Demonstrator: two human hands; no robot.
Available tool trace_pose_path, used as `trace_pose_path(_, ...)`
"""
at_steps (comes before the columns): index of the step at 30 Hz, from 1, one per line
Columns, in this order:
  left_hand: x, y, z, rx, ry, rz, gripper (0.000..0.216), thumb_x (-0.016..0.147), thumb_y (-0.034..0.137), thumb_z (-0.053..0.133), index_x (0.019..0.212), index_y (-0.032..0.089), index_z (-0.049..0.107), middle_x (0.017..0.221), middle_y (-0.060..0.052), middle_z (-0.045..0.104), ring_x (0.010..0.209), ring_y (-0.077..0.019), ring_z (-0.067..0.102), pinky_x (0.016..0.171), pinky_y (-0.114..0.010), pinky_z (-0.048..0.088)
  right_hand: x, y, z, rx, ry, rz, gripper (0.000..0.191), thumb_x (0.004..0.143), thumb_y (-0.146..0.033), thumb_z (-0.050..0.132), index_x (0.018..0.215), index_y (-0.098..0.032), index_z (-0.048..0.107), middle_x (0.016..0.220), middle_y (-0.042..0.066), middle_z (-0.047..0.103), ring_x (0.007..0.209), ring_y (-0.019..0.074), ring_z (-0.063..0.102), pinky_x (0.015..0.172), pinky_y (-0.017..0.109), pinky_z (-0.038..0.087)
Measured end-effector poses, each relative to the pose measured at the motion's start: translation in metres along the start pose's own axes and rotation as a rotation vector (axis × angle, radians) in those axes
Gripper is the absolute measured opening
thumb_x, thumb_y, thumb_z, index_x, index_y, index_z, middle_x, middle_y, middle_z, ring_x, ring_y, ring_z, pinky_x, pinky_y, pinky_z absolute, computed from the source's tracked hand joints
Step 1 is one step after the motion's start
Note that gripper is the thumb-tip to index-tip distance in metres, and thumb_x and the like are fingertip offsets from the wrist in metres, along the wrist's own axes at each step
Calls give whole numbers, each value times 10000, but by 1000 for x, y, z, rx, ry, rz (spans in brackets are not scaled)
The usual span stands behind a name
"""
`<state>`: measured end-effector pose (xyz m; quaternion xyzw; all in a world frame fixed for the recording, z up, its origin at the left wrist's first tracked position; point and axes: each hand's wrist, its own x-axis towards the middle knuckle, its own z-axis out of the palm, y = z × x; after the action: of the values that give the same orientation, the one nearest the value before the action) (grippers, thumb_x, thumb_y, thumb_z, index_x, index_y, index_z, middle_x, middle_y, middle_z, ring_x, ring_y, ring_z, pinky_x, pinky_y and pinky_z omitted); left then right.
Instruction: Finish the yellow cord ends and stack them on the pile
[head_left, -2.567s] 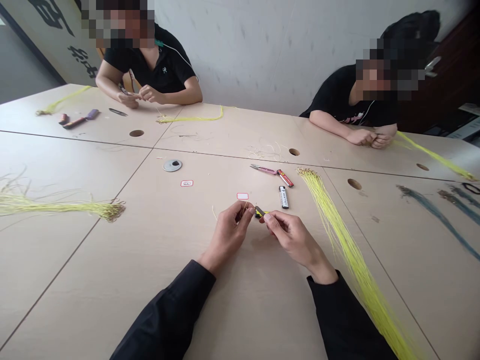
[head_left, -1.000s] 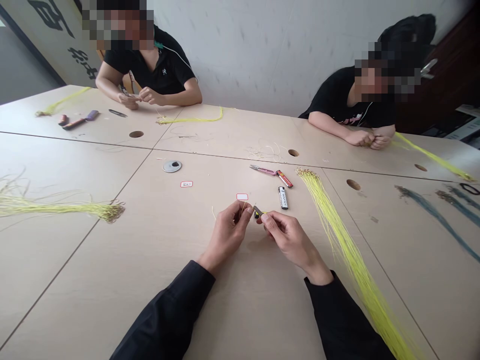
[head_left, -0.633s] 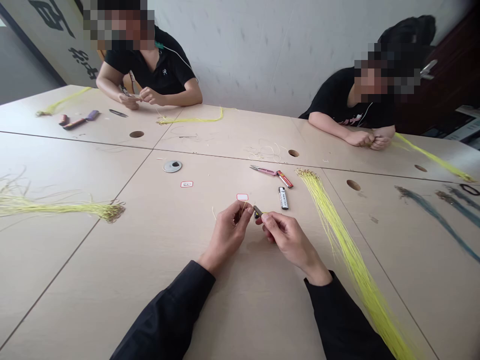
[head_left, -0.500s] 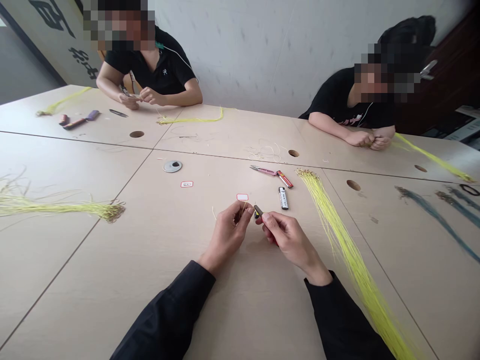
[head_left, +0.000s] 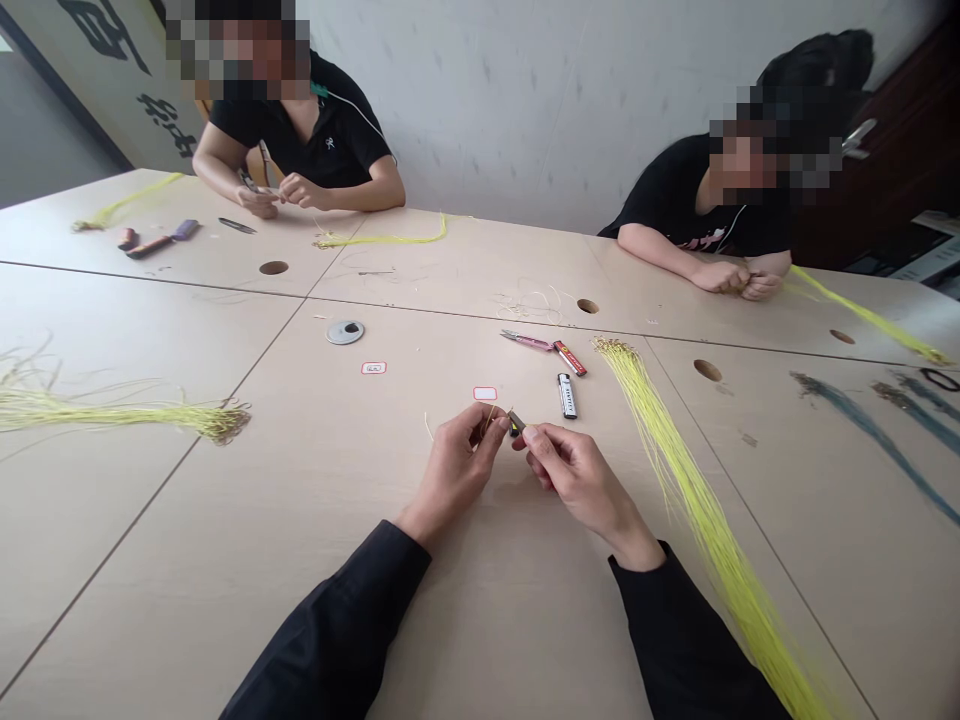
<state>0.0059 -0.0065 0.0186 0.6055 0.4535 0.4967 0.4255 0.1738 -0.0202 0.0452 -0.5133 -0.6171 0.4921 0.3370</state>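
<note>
My left hand point(head_left: 461, 455) is closed, pinching a thin yellow cord point(head_left: 491, 413) between thumb and fingertips. A loose pale end sticks out to the left of that hand. Close beside it, my right hand point(head_left: 574, 470) is closed around a small tool point(head_left: 517, 423) with a grey metal tip and a black-and-yellow part. Its tip points at the cord by my left fingertips; whether it touches the cord is too small to tell. Fingers hide most of the tool, so its kind does not show.
A long bundle of yellow cords point(head_left: 697, 500) lies to my right, another bundle point(head_left: 202, 418) to my left. Pink thread snips point(head_left: 529, 341), a red lighter point(head_left: 570, 358) and a white lighter point(head_left: 567, 396) lie ahead. Two people sit across the table, hands on their own work.
The grey-tipped tool has shifted and tilted slightly at my left fingertips. Both hands otherwise stay in nearly the same place.
</note>
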Motion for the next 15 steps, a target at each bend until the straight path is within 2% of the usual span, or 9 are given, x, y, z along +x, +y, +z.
trace_pose_path(5, -1, 3, 0, -48, -51, -30, 337, 961, 437, 524, 755, 175, 573, 675, 19, 475, 613, -115, 364, 574, -263, 302, -1, -1, 2, 109, -2, 40, 471, 944, -621, 514, 868, -169, 619, 618, -37, 399, 533, 105, 379, 500, 263, 298)
trace_pose_path(8, -2, 6, 0, -32, -89, -82, 446, 950, 479, 527, 625, 180, 459, 606, 38, 341, 575, -106, 298, 538, -269, 243, 0, 1, 2, 272, 5, 99, 478, 929, -634, 531, 874, -167, 612, 619, -42, 393, 508, 93, 372, 474, 248, 291)
trace_pose_path(10, -2, 7, 0, -39, -68, -107, 494, 943, 494, 530, 589, 188, 371, 595, 44, 269, 563, -103, 260, 529, -274, 215, 1, 1, 0, 373, 15, 144, 480, 916, -637, 551, 870, -164, 614, 630, -41, 400, 504, 87, 378, 467, 240, 299)
trace_pose_path(12, 0, 7, -1, -65, -30, -113, 486, 943, 482, 532, 591, 188, 371, 598, 41, 286, 570, -104, 280, 545, -272, 241, 1, 1, -1, 462, 14, 185, 479, 900, -639, 576, 865, -163, 619, 637, -41, 402, 505, 85, 384, 464, 233, 313)
trace_pose_path(15, 4, 5, -4, -120, 38, -120, 461, 951, 459, 523, 592, 182, 435, 622, 22, 398, 613, -116, 375, 609, -273, 317, 1, -1, -1, 557, 0, 234, 481, 875, -642, 609, 860, -161, 623, 639, -43, 402, 504, 82, 388, 464, 229, 327)
